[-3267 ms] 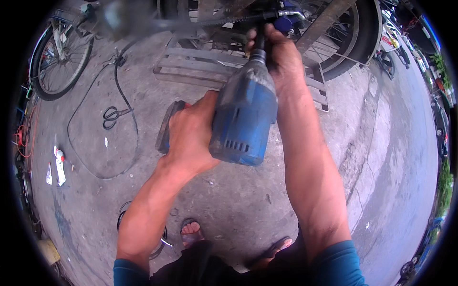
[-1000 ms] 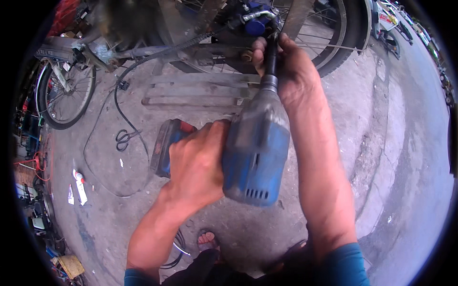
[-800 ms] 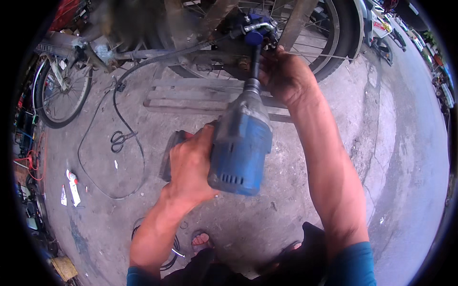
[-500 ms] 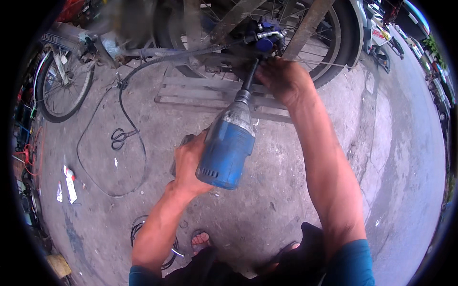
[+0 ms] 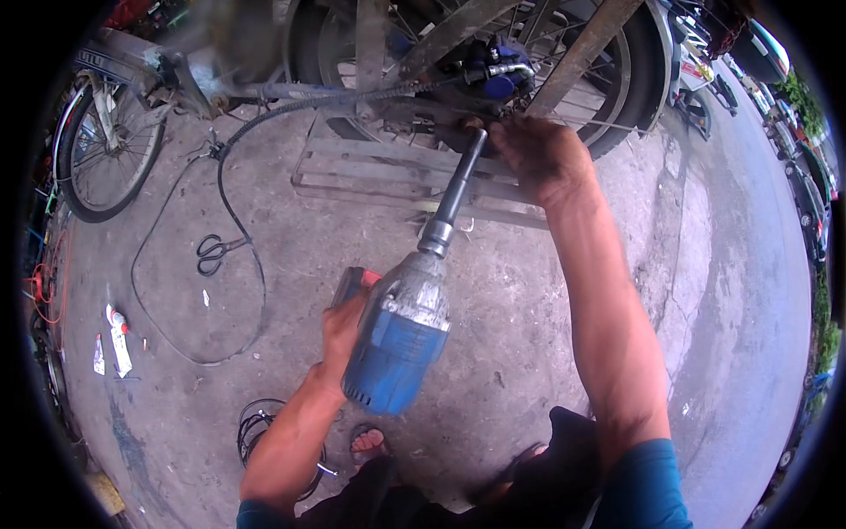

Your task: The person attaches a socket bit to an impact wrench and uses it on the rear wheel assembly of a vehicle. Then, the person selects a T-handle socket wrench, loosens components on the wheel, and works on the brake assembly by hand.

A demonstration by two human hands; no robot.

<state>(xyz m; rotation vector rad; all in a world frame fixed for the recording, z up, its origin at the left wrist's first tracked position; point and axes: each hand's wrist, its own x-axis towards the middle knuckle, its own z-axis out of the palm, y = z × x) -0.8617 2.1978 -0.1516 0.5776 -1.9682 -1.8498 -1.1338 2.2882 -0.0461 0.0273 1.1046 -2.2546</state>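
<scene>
My left hand (image 5: pixel 342 333) is wrapped round the handle of a blue impact wrench (image 5: pixel 392 353), which points up and away from me. A long dark socket extension (image 5: pixel 456 196) is fitted to its nose. The tip sits just below a brass-coloured round part (image 5: pixel 474 123) by the wheel hub, apparently apart from it. Beside that tip, my right hand (image 5: pixel 551 160) reaches in at the hub with its fingers drawn together; what they pinch is hidden. Above them is a blue brake caliper (image 5: pixel 504 84) with a hose fitting, in front of the spoked wheel (image 5: pixel 648 70).
Flat metal bars (image 5: pixel 608 26) cross the wheel, and a slatted frame (image 5: pixel 379 157) lies beneath it. On the concrete are scissors (image 5: pixel 211 254), a looped cable (image 5: pixel 263 295), a white tube (image 5: pixel 119 344) and a coiled cable (image 5: pixel 249 428). A bicycle wheel (image 5: pixel 110 159) stands left.
The impact wrench has drawn back toward me and slightly left, taking its socket tip away from the hub. My right hand has shifted slightly right and nearer, staying by the hub.
</scene>
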